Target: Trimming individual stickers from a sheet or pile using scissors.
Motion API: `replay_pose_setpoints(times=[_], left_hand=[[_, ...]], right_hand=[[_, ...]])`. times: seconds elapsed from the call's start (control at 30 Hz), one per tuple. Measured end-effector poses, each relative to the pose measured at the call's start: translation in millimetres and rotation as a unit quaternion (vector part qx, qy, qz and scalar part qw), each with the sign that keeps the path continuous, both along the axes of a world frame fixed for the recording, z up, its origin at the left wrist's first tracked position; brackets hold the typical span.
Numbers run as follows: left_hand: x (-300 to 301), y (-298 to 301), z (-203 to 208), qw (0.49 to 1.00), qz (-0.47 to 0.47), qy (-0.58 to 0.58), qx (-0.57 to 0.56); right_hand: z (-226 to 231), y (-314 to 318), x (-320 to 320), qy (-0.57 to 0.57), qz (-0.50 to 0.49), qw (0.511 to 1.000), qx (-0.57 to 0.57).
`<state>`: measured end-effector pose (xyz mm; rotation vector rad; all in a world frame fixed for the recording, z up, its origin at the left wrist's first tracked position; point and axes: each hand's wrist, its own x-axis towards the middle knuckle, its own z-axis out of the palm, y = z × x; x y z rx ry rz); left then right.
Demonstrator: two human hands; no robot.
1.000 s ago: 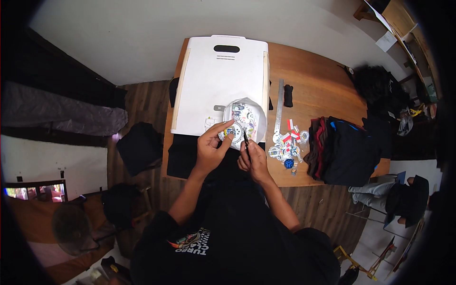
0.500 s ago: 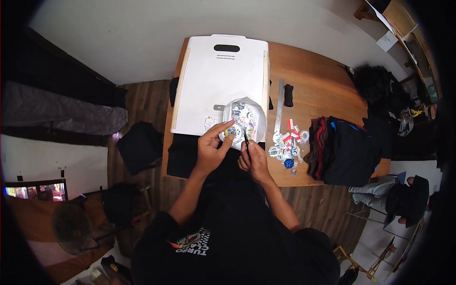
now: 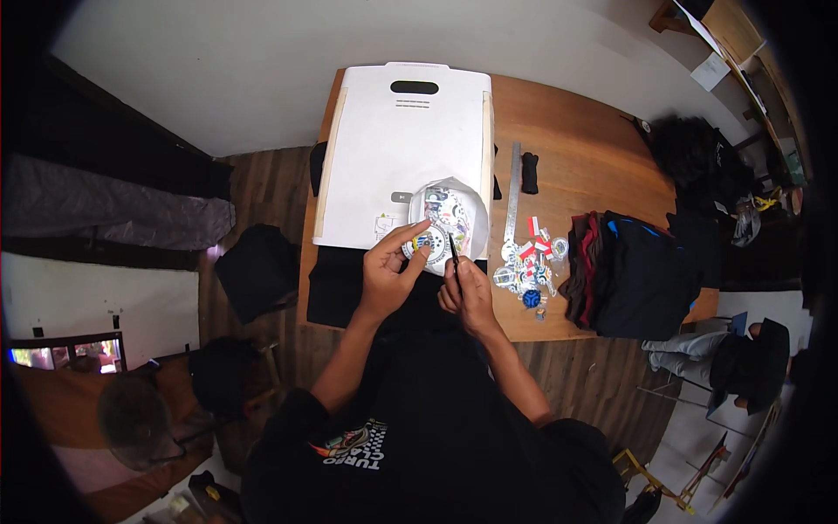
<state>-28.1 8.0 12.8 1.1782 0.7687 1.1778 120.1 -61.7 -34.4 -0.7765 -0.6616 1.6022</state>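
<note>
White panel: landmark; large white panel [image 3: 384, 162], lying flat on the wooden table [image 3: 572, 148], dark handle slot at its far end.
Left hand: left hand [image 3: 388, 274] at the panel's near right corner; thumb and fingers closed, gripping the edge of a round printed piece [image 3: 440, 240].
Round piece: white with dark and yellow print; held above the panel's near right corner, overlapping the pale dish [image 3: 480, 229] in view. Contact with dish: cannot tell.
Right hand: right hand [image 3: 468, 293] just off the panel's near right corner; fingers curled, gripping a dark slim tool [image 3: 454, 251].
Tool: tip points away from the person, beside the round piece. Exact kind, and whether it touches the piece: cannot tell.
Dish: on the panel's near right corner; printed cutouts [image 3: 446, 204] inside.
Right of panel: metal ruler [image 3: 512, 196], lengthwise; black bundle [image 3: 530, 173] just beyond it; loose pile of small patches [image 3: 530, 258], red, white and blue, near the ruler's lower end.
Farther right of panel: stack of dark and red garments [image 3: 646, 279].
Near side of panel: black cloth [image 3: 343, 288] at its edge.
</note>
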Motion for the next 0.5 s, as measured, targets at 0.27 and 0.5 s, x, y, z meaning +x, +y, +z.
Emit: replay_pose_setpoints(times=[0.27,0.5], left_hand=[[-3.2,0.3,-7.2,1.0,-0.008,0.001,-0.009],[-0.9,-0.6,0.6,1.0,-0.011,0.0,-0.007]], right_hand=[[4.1,0.5,1.0,0.006,0.005,1.0,-0.013],[2.3,0.9,1.2,0.007,0.009,1.0,-0.011]])
